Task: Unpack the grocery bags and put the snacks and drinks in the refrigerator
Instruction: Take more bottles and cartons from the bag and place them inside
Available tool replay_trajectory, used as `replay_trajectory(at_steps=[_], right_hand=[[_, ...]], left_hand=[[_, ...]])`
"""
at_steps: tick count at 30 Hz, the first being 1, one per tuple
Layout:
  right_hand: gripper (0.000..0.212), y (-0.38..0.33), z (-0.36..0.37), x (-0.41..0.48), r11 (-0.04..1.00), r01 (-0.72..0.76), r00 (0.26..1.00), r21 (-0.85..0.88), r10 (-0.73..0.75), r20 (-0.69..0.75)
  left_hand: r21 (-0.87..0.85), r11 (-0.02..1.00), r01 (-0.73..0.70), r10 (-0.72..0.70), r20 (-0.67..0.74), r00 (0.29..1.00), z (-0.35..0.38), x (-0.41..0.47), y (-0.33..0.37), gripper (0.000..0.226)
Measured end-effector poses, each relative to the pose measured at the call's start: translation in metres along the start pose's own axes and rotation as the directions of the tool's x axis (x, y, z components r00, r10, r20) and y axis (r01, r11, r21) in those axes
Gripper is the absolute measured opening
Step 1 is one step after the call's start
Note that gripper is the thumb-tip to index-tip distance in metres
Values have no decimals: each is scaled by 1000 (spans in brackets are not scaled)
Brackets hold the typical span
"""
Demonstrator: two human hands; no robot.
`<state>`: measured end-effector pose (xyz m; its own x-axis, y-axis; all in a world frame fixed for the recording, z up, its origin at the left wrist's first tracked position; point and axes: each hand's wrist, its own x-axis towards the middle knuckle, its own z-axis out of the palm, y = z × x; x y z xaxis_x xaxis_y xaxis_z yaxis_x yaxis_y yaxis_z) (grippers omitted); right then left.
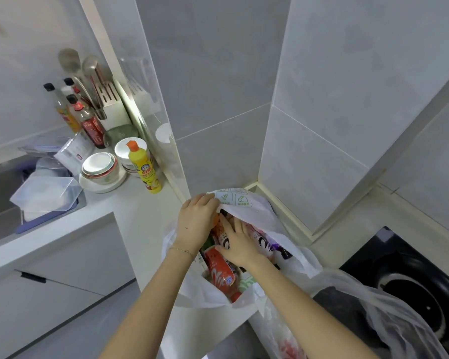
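A white grocery bag [246,203] with green print stands on the white counter corner, its mouth pulled wide. My left hand [196,218] grips the bag's far rim and holds it up. My right hand [240,244] reaches inside, fingers spread over a pale drink bottle with a cartoon eye label [224,240]; whether it grips the bottle is unclear. A red soft-drink bottle [219,272] lies in the bag nearest me. Another packet with eye print [265,242] lies to the right. A second translucent bag [373,307] sits at lower right.
A black gas hob [410,288] lies at right under the translucent bag. On the counter at left stand a yellow dish-soap bottle [143,169], stacked bowls [100,168], sauce bottles [88,120], a knife block [109,99] and clear plastic containers [46,193] by the sink.
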<state>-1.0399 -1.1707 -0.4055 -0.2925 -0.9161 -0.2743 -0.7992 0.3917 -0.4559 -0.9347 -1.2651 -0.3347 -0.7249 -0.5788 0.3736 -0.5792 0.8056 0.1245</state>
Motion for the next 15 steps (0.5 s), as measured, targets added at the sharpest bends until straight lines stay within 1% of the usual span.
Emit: replay_trajectory(at_steps=[3,5,10,12,15], right_hand=[[86,0,2,18,1000,-5,1000,-15,5,-5],[84,-2,3,28,1000,2,1000,-16,-3,-16],[73,-5,7,33,999,21,997,30,-19,-79],[67,-3,12,25,997,10,995,78,-2,-100],[48,-2,19,14,989,3,990,147,17,-138]], left_hand=[[-53,996,77,-76,35,997,-4,7,1,30],[-48,997,67,-66,35,997,-6,12,1,34],[7,999,38,-38,-11,999,-11,25,4,62],[15,1000,25,-25,5,1000,-8,23,2,64],[6,1000,27,-27,26,999,-1,15,-6,52]])
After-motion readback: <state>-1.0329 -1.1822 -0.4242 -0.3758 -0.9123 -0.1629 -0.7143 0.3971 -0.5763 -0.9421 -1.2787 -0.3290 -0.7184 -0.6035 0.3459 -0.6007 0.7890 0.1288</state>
